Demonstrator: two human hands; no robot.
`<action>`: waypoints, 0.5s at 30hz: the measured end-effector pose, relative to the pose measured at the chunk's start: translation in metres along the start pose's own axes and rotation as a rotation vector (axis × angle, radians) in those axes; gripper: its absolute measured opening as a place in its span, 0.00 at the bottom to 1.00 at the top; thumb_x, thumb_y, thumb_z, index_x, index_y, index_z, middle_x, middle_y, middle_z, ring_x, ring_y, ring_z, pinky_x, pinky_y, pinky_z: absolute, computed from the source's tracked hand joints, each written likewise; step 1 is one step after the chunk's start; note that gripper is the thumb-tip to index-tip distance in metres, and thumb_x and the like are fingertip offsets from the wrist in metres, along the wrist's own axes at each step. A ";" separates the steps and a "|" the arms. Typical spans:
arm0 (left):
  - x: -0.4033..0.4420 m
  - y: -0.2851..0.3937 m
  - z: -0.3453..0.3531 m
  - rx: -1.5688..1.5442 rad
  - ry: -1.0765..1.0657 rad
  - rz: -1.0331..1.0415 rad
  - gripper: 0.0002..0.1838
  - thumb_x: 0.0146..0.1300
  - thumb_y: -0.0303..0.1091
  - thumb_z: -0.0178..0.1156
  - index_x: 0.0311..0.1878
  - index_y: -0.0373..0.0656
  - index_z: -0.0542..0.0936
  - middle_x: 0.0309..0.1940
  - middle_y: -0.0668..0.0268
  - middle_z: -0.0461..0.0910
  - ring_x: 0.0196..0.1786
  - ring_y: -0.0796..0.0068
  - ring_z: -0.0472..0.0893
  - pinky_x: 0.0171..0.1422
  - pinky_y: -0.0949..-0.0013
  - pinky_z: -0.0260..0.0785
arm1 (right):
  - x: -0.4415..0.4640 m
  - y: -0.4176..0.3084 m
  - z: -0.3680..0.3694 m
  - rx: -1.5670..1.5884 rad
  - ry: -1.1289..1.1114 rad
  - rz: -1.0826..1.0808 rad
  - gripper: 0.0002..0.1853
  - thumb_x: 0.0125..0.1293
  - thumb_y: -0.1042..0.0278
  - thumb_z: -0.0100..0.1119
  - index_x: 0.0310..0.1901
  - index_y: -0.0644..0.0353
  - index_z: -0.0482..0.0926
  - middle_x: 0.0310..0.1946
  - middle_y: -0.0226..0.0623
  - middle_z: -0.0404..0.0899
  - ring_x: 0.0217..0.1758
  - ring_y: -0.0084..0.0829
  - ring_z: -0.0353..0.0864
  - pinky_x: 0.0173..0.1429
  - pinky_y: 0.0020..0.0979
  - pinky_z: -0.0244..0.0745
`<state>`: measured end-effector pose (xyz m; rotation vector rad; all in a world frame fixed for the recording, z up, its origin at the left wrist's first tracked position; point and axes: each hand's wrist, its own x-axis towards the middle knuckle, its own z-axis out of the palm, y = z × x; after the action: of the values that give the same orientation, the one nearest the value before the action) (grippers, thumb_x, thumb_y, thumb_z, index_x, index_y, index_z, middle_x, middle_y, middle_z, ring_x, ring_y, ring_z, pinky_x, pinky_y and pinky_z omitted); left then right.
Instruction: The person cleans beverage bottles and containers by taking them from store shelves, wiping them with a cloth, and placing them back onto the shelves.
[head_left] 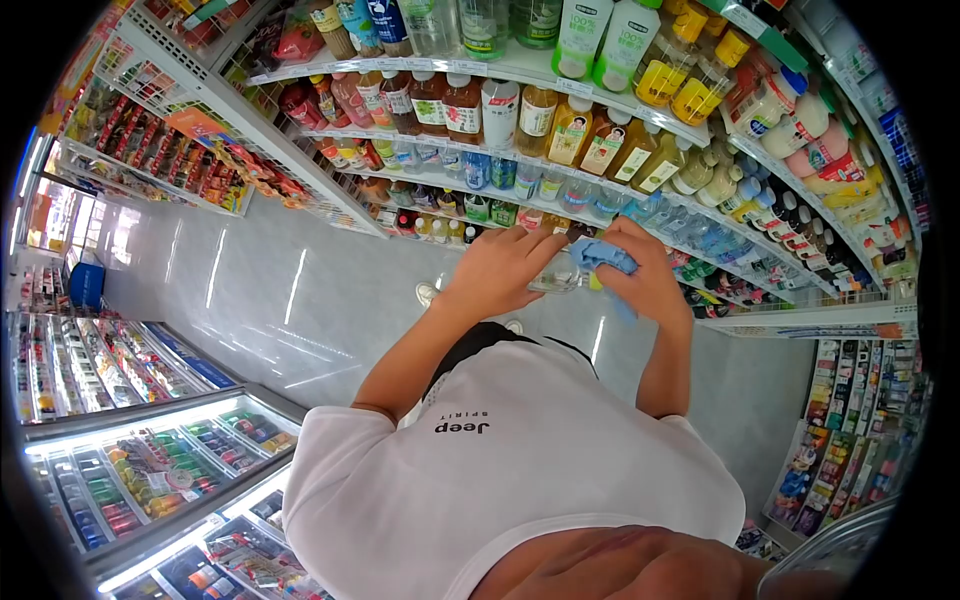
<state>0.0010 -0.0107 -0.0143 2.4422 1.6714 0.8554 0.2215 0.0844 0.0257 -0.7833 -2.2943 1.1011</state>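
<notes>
Both my hands meet in front of my chest, near the stocked drink shelves. My left hand [508, 266] is closed around a clear bottle [562, 272], which lies sideways between the two hands; its label and contents cannot be made out. My right hand [648, 275] grips a crumpled blue cloth [605, 256] at the other end of the bottle. The cloth touches the bottle there, and a fold of it hangs below my fingers. My fingers hide part of the bottle.
Shelves with several rows of bottled drinks [462, 108] stand close ahead. A wire rack of packaged snacks [160, 140] is at the left. Lit coolers [150, 470] stand at the lower left, and another goods shelf [840, 430] is at the right. Grey floor [290, 280] lies between.
</notes>
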 end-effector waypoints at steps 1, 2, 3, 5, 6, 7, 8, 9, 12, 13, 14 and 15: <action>-0.002 0.001 0.001 -0.012 0.003 -0.011 0.39 0.37 0.36 0.77 0.59 0.47 0.75 0.48 0.65 0.81 0.46 0.60 0.83 0.46 0.59 0.76 | 0.000 0.009 0.000 0.078 0.026 0.020 0.12 0.54 0.72 0.67 0.41 0.65 0.82 0.34 0.33 0.77 0.34 0.26 0.77 0.38 0.29 0.72; -0.003 0.001 0.001 -0.065 0.005 -0.047 0.39 0.39 0.36 0.77 0.59 0.46 0.75 0.49 0.64 0.81 0.47 0.59 0.83 0.48 0.59 0.76 | 0.000 0.020 0.001 0.158 0.050 0.041 0.12 0.57 0.72 0.66 0.42 0.65 0.82 0.35 0.31 0.77 0.34 0.24 0.77 0.39 0.28 0.72; -0.004 0.002 -0.001 -0.118 0.004 -0.083 0.38 0.40 0.37 0.77 0.60 0.46 0.74 0.49 0.63 0.81 0.49 0.58 0.83 0.50 0.60 0.76 | -0.001 0.028 0.005 0.240 0.074 0.063 0.11 0.59 0.72 0.65 0.43 0.66 0.82 0.36 0.30 0.78 0.34 0.21 0.76 0.39 0.27 0.71; -0.006 0.007 -0.002 -0.283 0.055 -0.200 0.37 0.44 0.37 0.77 0.61 0.45 0.74 0.52 0.61 0.81 0.52 0.58 0.83 0.54 0.61 0.76 | -0.006 0.031 0.018 0.447 0.265 0.191 0.12 0.66 0.69 0.64 0.48 0.65 0.80 0.39 0.27 0.79 0.39 0.17 0.74 0.43 0.24 0.71; -0.005 0.011 -0.001 -0.395 0.109 -0.277 0.37 0.46 0.38 0.77 0.61 0.44 0.73 0.53 0.60 0.81 0.53 0.58 0.83 0.56 0.62 0.75 | -0.005 0.028 0.027 0.555 0.372 0.261 0.13 0.66 0.68 0.64 0.49 0.64 0.80 0.39 0.27 0.79 0.40 0.17 0.74 0.44 0.23 0.71; -0.002 0.015 0.002 -0.508 0.164 -0.352 0.37 0.48 0.39 0.77 0.62 0.43 0.73 0.54 0.59 0.81 0.55 0.58 0.82 0.58 0.63 0.75 | -0.005 0.024 0.036 0.663 0.481 0.331 0.13 0.67 0.67 0.64 0.50 0.64 0.80 0.40 0.27 0.79 0.41 0.17 0.74 0.45 0.23 0.70; 0.001 0.016 0.004 -0.662 0.177 -0.422 0.38 0.50 0.39 0.76 0.64 0.41 0.71 0.55 0.58 0.80 0.56 0.60 0.81 0.60 0.63 0.73 | -0.004 0.022 0.045 0.667 0.480 0.305 0.14 0.68 0.67 0.64 0.51 0.64 0.79 0.40 0.27 0.79 0.42 0.17 0.74 0.46 0.23 0.70; 0.004 0.015 0.007 -0.815 0.189 -0.491 0.39 0.52 0.39 0.75 0.66 0.40 0.69 0.57 0.58 0.80 0.58 0.61 0.80 0.62 0.63 0.72 | -0.003 0.019 0.054 0.672 0.480 0.279 0.15 0.68 0.67 0.64 0.52 0.64 0.79 0.40 0.28 0.79 0.42 0.17 0.74 0.47 0.23 0.70; 0.010 0.013 0.010 -1.152 0.218 -0.621 0.39 0.57 0.40 0.72 0.69 0.41 0.65 0.57 0.60 0.77 0.57 0.68 0.78 0.57 0.64 0.74 | 0.002 0.018 0.077 0.653 0.584 0.174 0.16 0.69 0.66 0.63 0.55 0.64 0.78 0.42 0.28 0.80 0.44 0.17 0.74 0.49 0.22 0.70; 0.011 0.012 0.011 -1.246 0.229 -0.653 0.38 0.58 0.39 0.70 0.70 0.42 0.64 0.57 0.61 0.75 0.56 0.71 0.78 0.54 0.65 0.75 | 0.002 0.020 0.082 0.637 0.635 0.136 0.17 0.70 0.66 0.62 0.56 0.64 0.77 0.42 0.28 0.80 0.44 0.17 0.74 0.50 0.22 0.70; 0.010 0.004 0.020 -1.575 0.202 -0.646 0.38 0.63 0.37 0.65 0.73 0.43 0.59 0.60 0.61 0.72 0.56 0.72 0.77 0.58 0.65 0.73 | 0.000 0.026 0.087 0.676 0.658 0.153 0.19 0.70 0.66 0.63 0.57 0.65 0.76 0.46 0.30 0.80 0.46 0.19 0.75 0.53 0.24 0.70; 0.011 0.001 0.020 -1.689 0.172 -0.643 0.38 0.63 0.36 0.63 0.74 0.44 0.58 0.61 0.61 0.71 0.57 0.72 0.76 0.60 0.65 0.71 | -0.002 0.032 0.092 0.714 0.679 0.171 0.20 0.69 0.65 0.63 0.59 0.65 0.75 0.50 0.33 0.79 0.49 0.21 0.76 0.55 0.26 0.71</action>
<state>0.0136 0.0038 -0.0260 0.6693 0.8078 1.4144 0.1750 0.0498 -0.0519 -0.8755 -1.1775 1.3416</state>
